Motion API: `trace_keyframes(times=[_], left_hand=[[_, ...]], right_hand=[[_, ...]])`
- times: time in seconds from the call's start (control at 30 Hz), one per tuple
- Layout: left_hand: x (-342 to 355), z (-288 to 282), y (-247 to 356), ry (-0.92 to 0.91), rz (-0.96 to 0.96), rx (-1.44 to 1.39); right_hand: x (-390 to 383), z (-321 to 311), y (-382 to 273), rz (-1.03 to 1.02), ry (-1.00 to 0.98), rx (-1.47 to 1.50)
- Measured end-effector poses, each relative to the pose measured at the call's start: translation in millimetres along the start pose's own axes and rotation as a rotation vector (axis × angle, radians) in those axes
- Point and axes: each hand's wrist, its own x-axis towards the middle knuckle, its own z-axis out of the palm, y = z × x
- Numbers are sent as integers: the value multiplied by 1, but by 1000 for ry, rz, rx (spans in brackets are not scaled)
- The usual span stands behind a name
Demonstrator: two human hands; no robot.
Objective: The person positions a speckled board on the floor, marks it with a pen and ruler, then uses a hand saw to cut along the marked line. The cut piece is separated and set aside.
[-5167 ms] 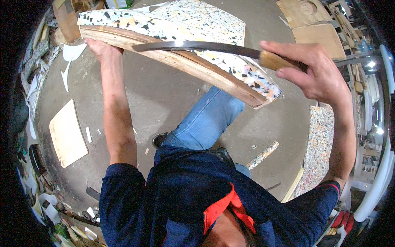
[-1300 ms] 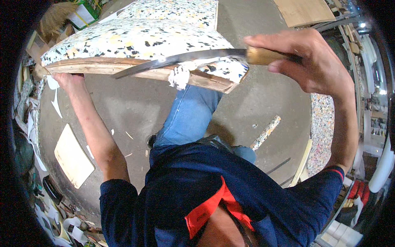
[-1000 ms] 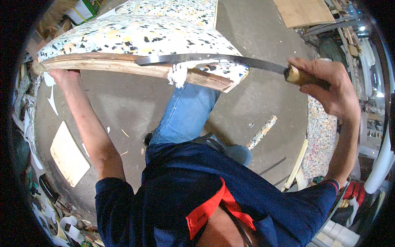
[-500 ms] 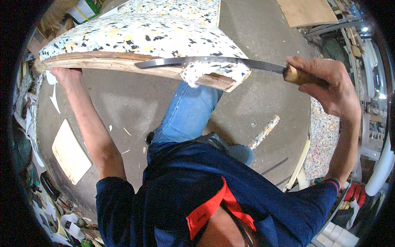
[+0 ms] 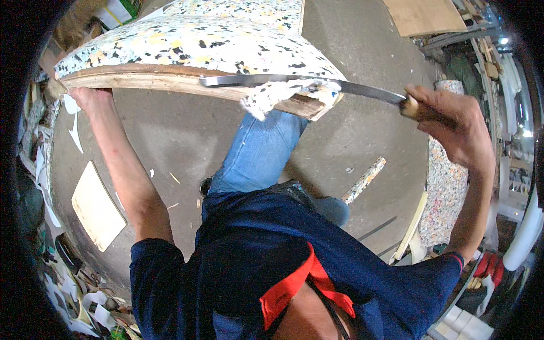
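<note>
White foam point(image 5: 204, 45) flecked black and yellow, curved wooden edge point(image 5: 170, 83), steel blade point(image 5: 340, 85)

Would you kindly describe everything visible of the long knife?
The long knife has a narrow, slightly curved, metal-looking grey blade and a light-brown, wood-like handle gripped in the right hand. It points leftward, most of the blade running near where the speckled foam meets the wooden rail. A curled foam strip lies by the blade; exact contact is unclear.

We see an upholstery workshop: foam-padded wooden frame point(image 5: 187, 51), speckled foam sheet point(image 5: 445, 190), plywood panel point(image 5: 425, 17), white scraps point(image 5: 103, 316) edging the concrete floor point(image 5: 354, 54).
</note>
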Motion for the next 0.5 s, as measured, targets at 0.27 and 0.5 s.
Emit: trace_keyframes(times=[0.27, 0.5], left_hand=[[7, -5, -5, -25, 5, 18], [13, -8, -8, -26, 28, -3]], right_hand=[[2, 19, 4, -55, 37, 8], [-21, 24, 8, 39, 97, 39]])
